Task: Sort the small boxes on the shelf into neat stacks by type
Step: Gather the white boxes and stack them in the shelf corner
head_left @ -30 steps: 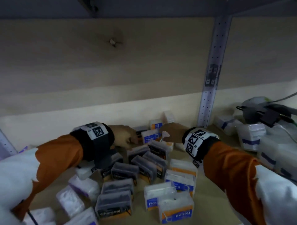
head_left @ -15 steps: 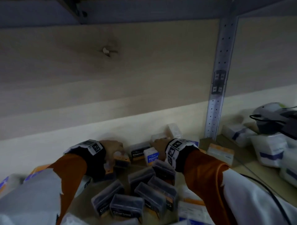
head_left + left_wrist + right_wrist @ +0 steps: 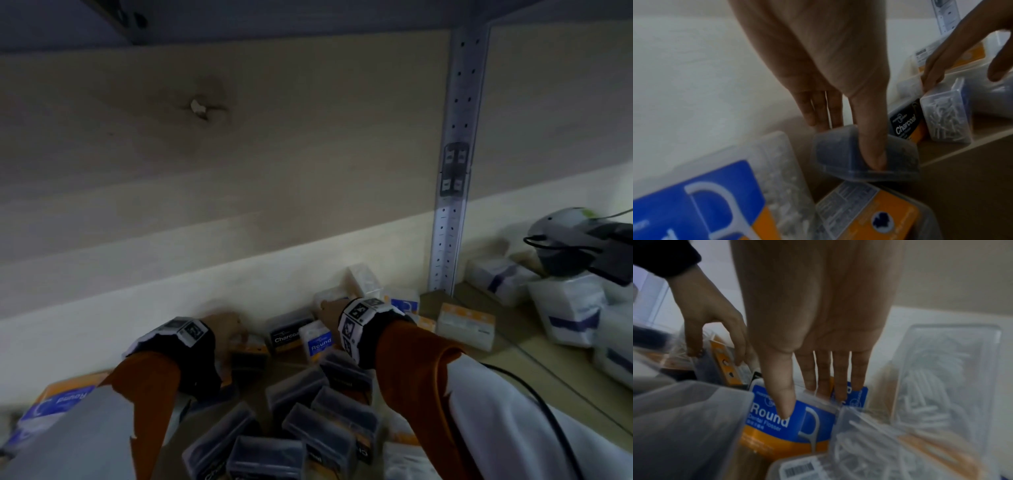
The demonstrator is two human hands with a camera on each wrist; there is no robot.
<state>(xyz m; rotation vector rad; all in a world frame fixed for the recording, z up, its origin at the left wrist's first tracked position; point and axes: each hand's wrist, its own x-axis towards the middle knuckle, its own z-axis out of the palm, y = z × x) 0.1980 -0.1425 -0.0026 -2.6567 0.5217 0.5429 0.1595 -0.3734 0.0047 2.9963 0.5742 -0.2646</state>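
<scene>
Small flosser boxes lie scattered on the wooden shelf (image 3: 496, 387). My left hand (image 3: 227, 330) (image 3: 846, 146) grips a dark clear-lidded charcoal box (image 3: 834, 154) (image 3: 248, 359) near the back wall, thumb on its front and fingers behind it. My right hand (image 3: 327, 308) (image 3: 812, 402) grips an upright blue-and-orange "Round" box (image 3: 764, 431) (image 3: 318, 341) the same way. Between the two hands stands a black "Charcoal" box (image 3: 287, 334) (image 3: 904, 125).
Several dark charcoal boxes (image 3: 308, 421) are piled at the front. White-filled boxes (image 3: 363, 281) lean on the back wall, and an orange-topped box (image 3: 466, 323) lies to the right. Beyond a perforated metal upright (image 3: 452, 205) are white packets (image 3: 568, 308) and a cabled device (image 3: 575, 240).
Both hands have reached deeper toward the back wall. The left hand has taken hold of a dark box and the right has settled on the "Round" box.
</scene>
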